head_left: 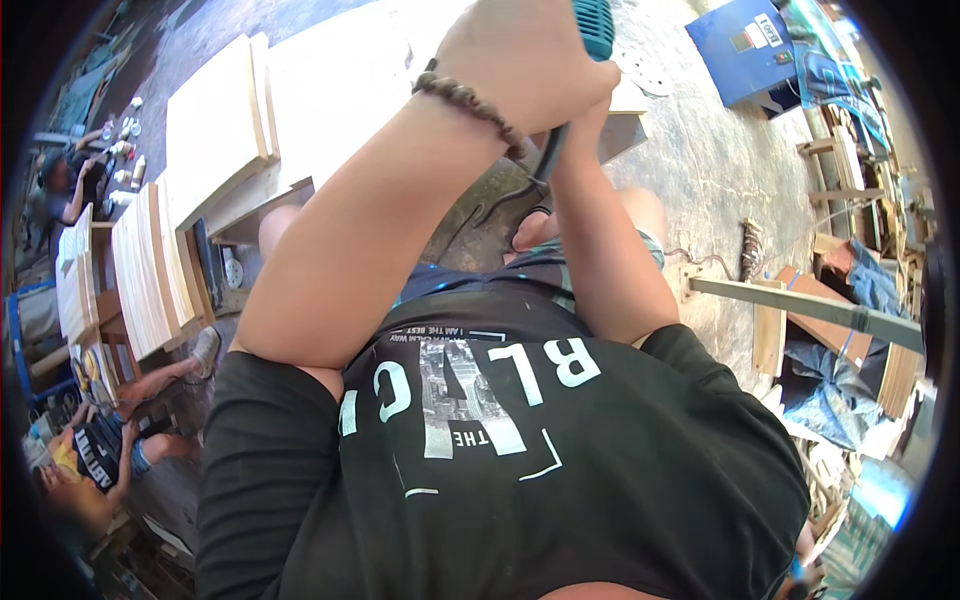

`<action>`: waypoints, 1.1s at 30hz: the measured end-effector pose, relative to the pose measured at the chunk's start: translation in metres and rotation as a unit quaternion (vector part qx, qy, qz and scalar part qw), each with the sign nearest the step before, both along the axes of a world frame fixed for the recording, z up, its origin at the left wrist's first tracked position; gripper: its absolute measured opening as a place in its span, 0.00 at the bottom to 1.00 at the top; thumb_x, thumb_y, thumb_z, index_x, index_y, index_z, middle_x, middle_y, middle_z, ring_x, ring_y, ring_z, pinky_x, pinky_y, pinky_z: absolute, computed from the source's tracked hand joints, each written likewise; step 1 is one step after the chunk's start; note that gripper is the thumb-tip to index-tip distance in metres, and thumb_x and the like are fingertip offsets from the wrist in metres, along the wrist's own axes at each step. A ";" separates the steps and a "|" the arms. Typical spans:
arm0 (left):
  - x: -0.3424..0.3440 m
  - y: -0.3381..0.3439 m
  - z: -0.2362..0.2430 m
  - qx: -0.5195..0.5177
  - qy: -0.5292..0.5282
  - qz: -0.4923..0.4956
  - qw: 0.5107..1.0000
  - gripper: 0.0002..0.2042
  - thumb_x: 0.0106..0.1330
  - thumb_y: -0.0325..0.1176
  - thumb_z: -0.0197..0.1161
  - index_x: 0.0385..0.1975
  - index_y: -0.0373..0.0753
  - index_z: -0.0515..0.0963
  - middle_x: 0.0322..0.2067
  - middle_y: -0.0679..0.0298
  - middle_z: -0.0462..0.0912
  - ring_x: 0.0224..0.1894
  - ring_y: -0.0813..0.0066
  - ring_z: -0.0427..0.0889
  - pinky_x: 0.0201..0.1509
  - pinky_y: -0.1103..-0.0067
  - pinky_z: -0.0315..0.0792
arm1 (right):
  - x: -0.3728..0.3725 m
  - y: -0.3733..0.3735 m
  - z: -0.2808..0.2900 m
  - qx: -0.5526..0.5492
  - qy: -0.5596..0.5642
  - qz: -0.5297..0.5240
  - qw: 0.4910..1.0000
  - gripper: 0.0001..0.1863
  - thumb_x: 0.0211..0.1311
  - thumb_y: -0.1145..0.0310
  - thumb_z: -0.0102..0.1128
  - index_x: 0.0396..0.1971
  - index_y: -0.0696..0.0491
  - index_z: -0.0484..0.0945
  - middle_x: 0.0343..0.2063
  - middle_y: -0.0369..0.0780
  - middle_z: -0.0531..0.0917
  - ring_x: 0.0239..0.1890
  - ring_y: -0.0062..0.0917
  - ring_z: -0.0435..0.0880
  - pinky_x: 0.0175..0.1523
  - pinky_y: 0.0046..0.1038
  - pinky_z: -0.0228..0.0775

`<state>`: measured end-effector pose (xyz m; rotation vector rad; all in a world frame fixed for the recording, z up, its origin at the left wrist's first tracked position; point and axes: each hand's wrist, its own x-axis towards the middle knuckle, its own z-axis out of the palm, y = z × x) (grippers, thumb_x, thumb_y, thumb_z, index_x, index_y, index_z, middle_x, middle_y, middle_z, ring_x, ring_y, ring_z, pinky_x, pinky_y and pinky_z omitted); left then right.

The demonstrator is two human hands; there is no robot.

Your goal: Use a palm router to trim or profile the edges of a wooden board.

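My left hand (pixel 525 50), with a beaded bracelet at the wrist, is closed over a teal power tool (pixel 595 28) at the top of the view. Only the tool's ribbed housing shows; its front lies beyond the edge and behind my hands. Close against it, my right hand (pixel 592 105) is closed at the tool's rear, mostly covered by the left. A dark cord (pixel 552 152) drops from between my wrists toward the floor. Below and beyond the hands lies a pale wooden panel (pixel 350 85), brightly lit.
Stacked pale boards (pixel 150 265) stand at the left. Two people (pixel 65 195) (pixel 100 450) sit farther left. A blue box-shaped machine (pixel 740 50) stands far right, and a wooden bar (pixel 800 305) juts in at right near scrap wood. My bare foot (pixel 535 230) is below the cord.
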<state>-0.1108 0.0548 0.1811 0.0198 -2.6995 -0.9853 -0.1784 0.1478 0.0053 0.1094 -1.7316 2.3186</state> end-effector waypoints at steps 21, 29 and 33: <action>-0.047 -0.252 -0.274 -0.220 -0.170 0.186 0.942 0.45 0.61 0.71 0.55 0.75 0.55 0.55 0.76 0.47 0.47 0.73 0.43 0.59 0.73 0.59 0.60 | -0.014 0.016 -0.044 0.370 0.167 0.213 0.889 0.30 0.49 0.81 0.70 0.56 0.53 0.75 0.51 0.39 0.79 0.54 0.28 0.78 0.61 0.35 0.70; -0.046 -0.244 -0.251 -0.210 -0.184 0.185 0.942 0.45 0.60 0.70 0.57 0.75 0.53 0.56 0.75 0.44 0.48 0.72 0.43 0.61 0.72 0.60 0.62 | -0.011 0.013 -0.047 0.352 0.129 0.254 0.892 0.32 0.50 0.80 0.69 0.58 0.52 0.72 0.53 0.39 0.78 0.55 0.28 0.76 0.61 0.35 0.68; -0.053 -0.249 -0.257 -0.219 -0.184 0.186 0.940 0.46 0.60 0.71 0.57 0.75 0.52 0.57 0.74 0.40 0.48 0.72 0.43 0.60 0.73 0.61 0.61 | -0.013 0.013 -0.045 0.352 0.126 0.269 0.888 0.31 0.50 0.80 0.69 0.57 0.52 0.72 0.53 0.40 0.78 0.55 0.29 0.76 0.61 0.35 0.68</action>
